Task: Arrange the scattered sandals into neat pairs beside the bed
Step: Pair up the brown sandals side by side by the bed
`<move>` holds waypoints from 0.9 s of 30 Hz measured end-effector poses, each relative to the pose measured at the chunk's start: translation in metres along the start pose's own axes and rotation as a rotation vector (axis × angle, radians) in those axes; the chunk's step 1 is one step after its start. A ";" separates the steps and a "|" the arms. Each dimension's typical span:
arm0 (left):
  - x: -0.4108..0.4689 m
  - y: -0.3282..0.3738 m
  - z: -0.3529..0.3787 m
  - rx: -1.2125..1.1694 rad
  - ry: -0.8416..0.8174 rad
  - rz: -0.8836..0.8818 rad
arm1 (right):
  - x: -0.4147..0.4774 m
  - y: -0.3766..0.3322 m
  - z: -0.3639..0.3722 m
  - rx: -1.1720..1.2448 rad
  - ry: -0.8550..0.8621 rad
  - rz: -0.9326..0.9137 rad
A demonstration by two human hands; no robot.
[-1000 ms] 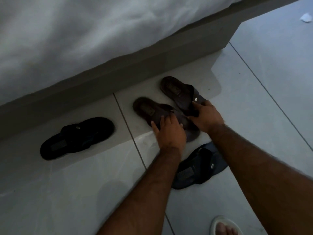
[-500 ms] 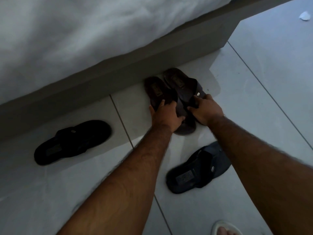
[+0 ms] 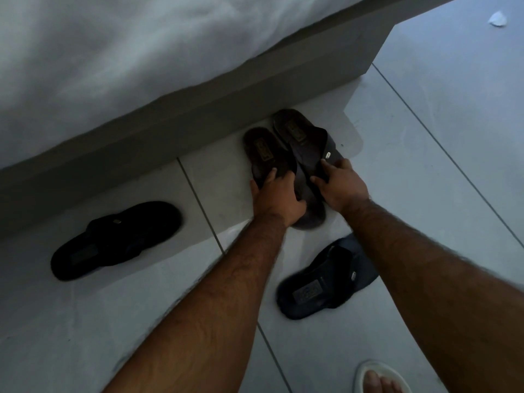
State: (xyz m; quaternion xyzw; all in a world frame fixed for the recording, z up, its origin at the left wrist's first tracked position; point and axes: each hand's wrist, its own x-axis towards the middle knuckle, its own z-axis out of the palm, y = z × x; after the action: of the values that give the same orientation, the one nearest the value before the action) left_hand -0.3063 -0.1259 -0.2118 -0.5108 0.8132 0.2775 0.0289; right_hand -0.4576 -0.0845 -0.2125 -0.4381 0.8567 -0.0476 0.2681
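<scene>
Two brown sandals lie side by side with their heels at the grey bed base (image 3: pixel 198 109). My left hand (image 3: pixel 276 198) grips the strap end of the left brown sandal (image 3: pixel 262 148). My right hand (image 3: pixel 341 187) grips the strap of the right brown sandal (image 3: pixel 297 131). A black sandal (image 3: pixel 113 239) lies alone on the floor to the left, near the bed. A dark blue sandal (image 3: pixel 326 282) lies between my forearms, closer to me, partly hidden by my right arm.
White bedding (image 3: pixel 127 52) hangs over the bed at the top. The floor is pale tile (image 3: pixel 439 137) with dark joints. My foot in a white sandal (image 3: pixel 380 378) shows at the bottom right. A small white scrap (image 3: pixel 497 19) lies far right.
Both hands have slid the two brown sandals up to the bed base and turned them side by side. The black and blue sandals have stayed where they were.
</scene>
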 end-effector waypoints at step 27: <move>-0.052 0.006 0.035 0.013 -0.015 0.120 | -0.057 0.031 0.004 0.091 0.024 0.069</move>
State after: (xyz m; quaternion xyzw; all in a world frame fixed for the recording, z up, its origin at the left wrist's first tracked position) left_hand -0.2944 -0.0648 -0.2212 -0.4588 0.8439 0.2772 0.0217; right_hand -0.4509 -0.0206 -0.2020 -0.3948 0.8715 -0.0826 0.2790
